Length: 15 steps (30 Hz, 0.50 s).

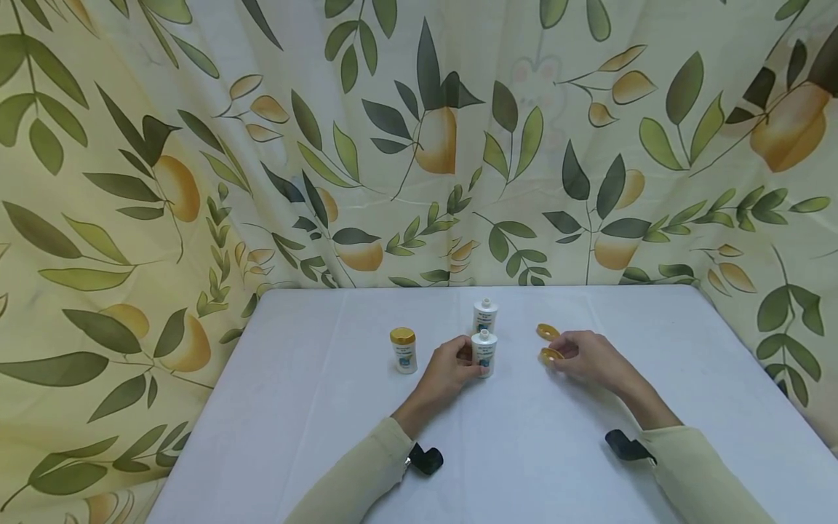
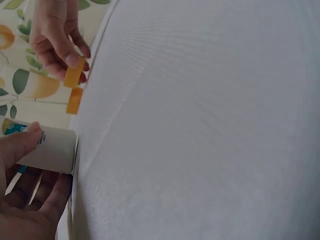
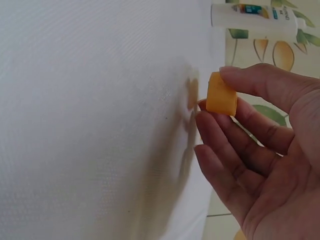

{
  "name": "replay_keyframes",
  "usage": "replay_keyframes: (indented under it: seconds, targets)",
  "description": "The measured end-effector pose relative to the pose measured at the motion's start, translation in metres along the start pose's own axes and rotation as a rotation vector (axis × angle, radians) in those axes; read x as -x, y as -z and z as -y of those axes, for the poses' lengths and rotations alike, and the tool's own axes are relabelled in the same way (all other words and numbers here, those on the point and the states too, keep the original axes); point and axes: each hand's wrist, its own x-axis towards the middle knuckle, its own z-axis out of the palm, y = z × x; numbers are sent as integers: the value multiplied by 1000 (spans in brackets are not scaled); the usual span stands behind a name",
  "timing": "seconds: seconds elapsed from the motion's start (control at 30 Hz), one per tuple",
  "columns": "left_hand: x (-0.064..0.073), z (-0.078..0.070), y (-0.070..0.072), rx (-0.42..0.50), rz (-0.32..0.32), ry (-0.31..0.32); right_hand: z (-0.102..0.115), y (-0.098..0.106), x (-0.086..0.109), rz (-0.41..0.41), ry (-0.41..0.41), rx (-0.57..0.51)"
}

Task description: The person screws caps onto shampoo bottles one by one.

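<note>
while left hand (image 1: 447, 371) holds bottle (image 1: 484, 352), right hand (image 1: 592, 358) pinches ring (image 3: 222, 96) (at fingertips (image 3: 237, 75)).

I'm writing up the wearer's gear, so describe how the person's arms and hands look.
Both the left hand and the right hand are bare, without gloves. The left sleeve and right sleeve are plain, pale yellowish, and end near the wrists. A small black device sits at each cuff: left device, right device.
</note>
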Motion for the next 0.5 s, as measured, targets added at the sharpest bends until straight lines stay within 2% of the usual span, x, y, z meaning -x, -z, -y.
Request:
replay_keyframes:
  seconds: [0.3,0.5]
  targets:
    - [6,-4,10,-29,-1,-62,11,2,-2,-57,73,-45]
    - [12,-10,18,-54,-29,-72,24,3,0,-112,132,-87]
